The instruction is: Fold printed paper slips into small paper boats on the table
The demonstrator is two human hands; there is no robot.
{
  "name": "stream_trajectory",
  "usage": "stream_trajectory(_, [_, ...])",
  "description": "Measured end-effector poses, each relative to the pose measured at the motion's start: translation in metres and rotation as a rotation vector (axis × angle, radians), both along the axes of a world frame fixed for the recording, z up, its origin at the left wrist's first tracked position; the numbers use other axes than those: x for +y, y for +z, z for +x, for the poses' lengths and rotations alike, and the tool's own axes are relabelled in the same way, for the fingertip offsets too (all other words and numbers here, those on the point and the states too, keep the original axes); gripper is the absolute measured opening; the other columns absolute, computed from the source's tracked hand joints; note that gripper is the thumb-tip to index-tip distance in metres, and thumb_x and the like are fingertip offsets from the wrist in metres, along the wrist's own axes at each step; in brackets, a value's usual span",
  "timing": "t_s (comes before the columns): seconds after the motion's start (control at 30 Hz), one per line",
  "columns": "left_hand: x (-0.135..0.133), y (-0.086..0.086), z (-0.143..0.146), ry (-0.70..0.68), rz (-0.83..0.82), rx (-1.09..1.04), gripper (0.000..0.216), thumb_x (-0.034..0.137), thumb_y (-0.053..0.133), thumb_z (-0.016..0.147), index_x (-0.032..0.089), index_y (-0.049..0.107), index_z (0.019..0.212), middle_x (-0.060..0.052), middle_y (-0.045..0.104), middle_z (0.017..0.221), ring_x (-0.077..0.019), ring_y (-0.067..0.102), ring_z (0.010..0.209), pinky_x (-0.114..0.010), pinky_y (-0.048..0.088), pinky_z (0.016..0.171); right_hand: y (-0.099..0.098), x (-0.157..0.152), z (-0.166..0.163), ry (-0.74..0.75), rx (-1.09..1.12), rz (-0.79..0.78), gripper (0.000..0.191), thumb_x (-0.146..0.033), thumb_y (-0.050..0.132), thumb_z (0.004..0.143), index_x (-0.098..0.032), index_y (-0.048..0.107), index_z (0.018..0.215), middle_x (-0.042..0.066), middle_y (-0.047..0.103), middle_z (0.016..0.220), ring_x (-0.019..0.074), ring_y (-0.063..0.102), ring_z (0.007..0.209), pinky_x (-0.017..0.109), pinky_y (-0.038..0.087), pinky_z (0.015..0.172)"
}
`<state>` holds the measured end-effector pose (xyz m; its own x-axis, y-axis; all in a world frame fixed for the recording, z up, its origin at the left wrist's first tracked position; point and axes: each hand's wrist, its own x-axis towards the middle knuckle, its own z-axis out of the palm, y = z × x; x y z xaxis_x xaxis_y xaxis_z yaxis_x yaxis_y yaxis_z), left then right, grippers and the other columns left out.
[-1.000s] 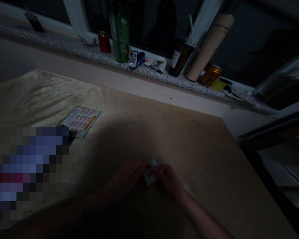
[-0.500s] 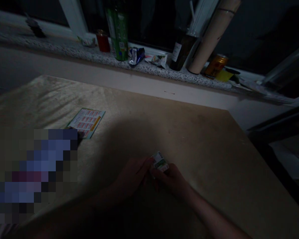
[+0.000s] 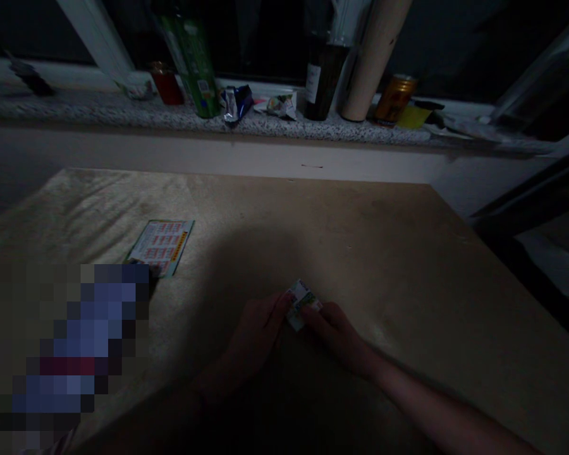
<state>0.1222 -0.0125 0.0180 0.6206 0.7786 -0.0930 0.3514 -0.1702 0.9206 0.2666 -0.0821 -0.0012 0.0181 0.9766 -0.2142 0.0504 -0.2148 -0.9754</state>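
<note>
Between my two hands is a small piece of printed paper (image 3: 297, 318), white with green patches, that looks folded. My left hand (image 3: 262, 328) pinches its left side, the thumb and fingers closed on it. From the right, my right hand (image 3: 336, 332) grips the other edge, with its thumb lying across the print. Both hands are in dim shadow just over the tabletop, so the lower fingers are hard to make out. Farther left on the table lies a flat printed sheet (image 3: 165, 243) with rows of red blocks, like a calendar.
A pixelated blue area (image 3: 85, 335) covers the table's left front. Behind the table (image 3: 389, 253), a speckled stone sill (image 3: 265, 126) carries a green bottle (image 3: 196, 69), a red jar (image 3: 167, 85), a dark bottle (image 3: 323, 85), a cardboard tube (image 3: 372, 63), an orange can (image 3: 395, 101) and crumpled wrappers (image 3: 237, 103).
My view has tilted and shifted a little. The paper in my hands shows more of its lower corner, and my right thumb has moved up onto its print.
</note>
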Motion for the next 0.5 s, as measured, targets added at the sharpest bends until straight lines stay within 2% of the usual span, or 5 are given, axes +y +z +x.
stream_trajectory(0.07, [0.002,-0.002,-0.001,0.015,-0.006,-0.011,0.041,0.042,0.037,0.092,0.019,0.049,0.06,0.006,0.041,0.047,-0.0101,0.039,0.043,-0.02,0.028,0.043,0.001,0.001,0.001,-0.048,-0.058,0.005,0.055,-0.061,0.036,0.087,-0.016,0.047,0.057,-0.004,0.037,0.049,0.0066,0.03,0.044,0.021,0.022,0.04])
stream_trajectory(0.23, [0.007,-0.01,-0.003,0.001,-0.043,-0.035,0.042,0.045,0.034,0.092,0.018,0.051,0.064,0.005,0.045,0.051,-0.0103,0.043,0.046,-0.02,0.031,0.045,-0.001,0.007,0.002,-0.033,-0.097,0.029,0.058,-0.063,0.032,0.087,-0.017,0.046,0.055,-0.004,0.038,0.048,0.0071,0.031,0.044,0.021,0.022,0.04])
stream_trajectory(0.4, [0.01,-0.01,-0.001,-0.1,-0.148,-0.075,0.027,0.044,0.054,0.083,0.018,0.058,0.078,0.003,0.061,0.063,-0.0131,0.058,0.056,-0.021,0.043,0.054,-0.002,0.01,0.002,-0.053,-0.086,0.04,0.061,-0.067,0.032,0.084,-0.016,0.049,0.053,-0.003,0.039,0.046,0.0073,0.03,0.041,0.022,0.023,0.04])
stream_trajectory(0.5, [0.012,-0.007,0.001,-0.103,-0.228,-0.094,0.021,0.039,0.058,0.082,0.018,0.058,0.085,0.002,0.066,0.067,-0.0146,0.063,0.061,-0.021,0.046,0.058,-0.001,0.012,0.003,-0.087,-0.054,0.095,0.058,-0.064,0.034,0.085,-0.016,0.051,0.057,-0.003,0.041,0.049,0.0084,0.032,0.044,0.022,0.025,0.042])
